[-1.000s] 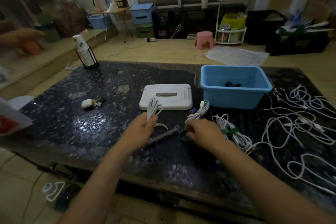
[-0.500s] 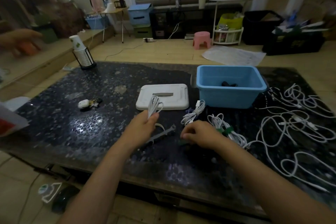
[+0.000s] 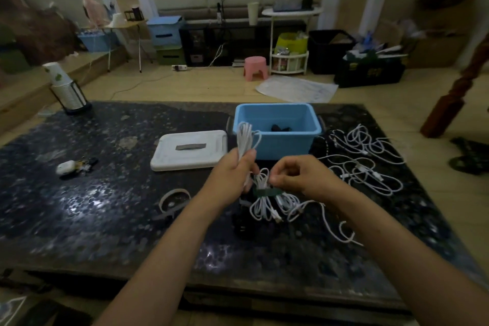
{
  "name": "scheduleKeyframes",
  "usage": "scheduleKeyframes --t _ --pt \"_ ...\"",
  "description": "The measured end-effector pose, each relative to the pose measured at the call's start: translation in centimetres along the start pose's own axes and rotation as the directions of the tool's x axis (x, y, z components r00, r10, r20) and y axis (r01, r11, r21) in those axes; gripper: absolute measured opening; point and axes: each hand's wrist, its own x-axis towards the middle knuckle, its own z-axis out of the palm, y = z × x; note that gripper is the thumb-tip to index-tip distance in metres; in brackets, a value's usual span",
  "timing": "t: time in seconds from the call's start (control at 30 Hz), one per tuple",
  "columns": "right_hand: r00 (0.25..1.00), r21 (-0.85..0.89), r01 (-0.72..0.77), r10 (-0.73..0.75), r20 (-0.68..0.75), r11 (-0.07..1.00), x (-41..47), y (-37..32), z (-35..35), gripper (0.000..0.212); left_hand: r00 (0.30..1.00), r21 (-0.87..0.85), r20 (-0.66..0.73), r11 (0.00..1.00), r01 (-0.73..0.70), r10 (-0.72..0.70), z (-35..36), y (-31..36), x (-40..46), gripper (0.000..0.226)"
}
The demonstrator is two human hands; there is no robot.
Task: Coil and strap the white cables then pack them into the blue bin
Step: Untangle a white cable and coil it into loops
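Cables: a coiled bundle [image 3: 244,137] stands up out of the left hand [image 3: 232,180], gripped just in front of the bin [image 3: 277,132], left of its middle. A green-strapped coil [image 3: 267,198] lies on the surface [image 3: 105,206] nearer than the bin. The right hand [image 3: 293,176] pinches curled fingers above that coil; what it pinches is unclear. Loose cables [image 3: 365,161] sprawl right of the bin.

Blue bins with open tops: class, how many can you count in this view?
2: the blue bin on the table beside the white lid; a second blue bin far left by the wall. Others may be hidden.
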Motion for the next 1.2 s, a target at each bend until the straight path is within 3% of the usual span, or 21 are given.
scheduleKeyframes --t 0.13,0.27,0.4,0.57,0.67,0.8,0.93,1.07,1.2 --pt "0.989 0.165 0.057 -0.033 -0.144 0.985 -2.0 0.8 -1.5 0.015 0.997 0.046 0.076 0.999 -0.010 0.007 3.9 1.1 0.3 0.027" --pt "0.958 0.414 0.085 0.040 -0.283 0.906 -3.5 0.9 -2.9 0.010 0.980 0.000 0.195 0.999 -0.036 0.035 6.9 1.9 -0.1 0.022" --pt "0.927 0.377 0.113 0.038 -0.373 0.919 -4.1 1.1 -3.5 0.012 0.959 -0.050 0.281 0.999 -0.008 0.021 8.6 3.0 -0.5 0.028" --pt "0.913 0.406 0.078 0.098 -0.396 0.910 -4.2 1.4 -3.4 0.005 0.955 -0.131 0.295 0.990 0.048 -0.007 9.1 2.8 -0.4 0.032" --pt "0.898 0.342 0.106 0.058 -0.435 0.934 -4.0 1.2 -2.9 0.013 0.962 -0.111 0.275 0.993 0.031 0.001 9.0 2.5 -0.2 0.031" --pt "0.902 0.402 0.121 0.068 -0.426 0.908 -3.8 1.3 -2.5 0.021 0.980 -0.135 0.198 0.990 0.032 -0.005 8.3 2.3 0.0 0.027" --pt "0.945 0.383 0.146 -0.014 -0.328 0.912 -4.3 0.8 -1.9 0.027 0.986 -0.229 0.164 0.971 0.073 -0.036 7.2 2.0 0.2 0.029" --pt "0.974 0.307 0.167 -0.109 -0.198 0.937 -4.4 1.0 -1.1 0.006 0.989 -0.308 0.123 0.944 0.120 -0.086 6.5 1.7 0.1 0.025" --pt "0.964 0.264 0.197 -0.137 -0.229 0.944 -4.1 1.4 -0.6 0.010 0.984 -0.286 0.145 0.948 0.137 -0.099 5.9 1.3 0.1 0.028"
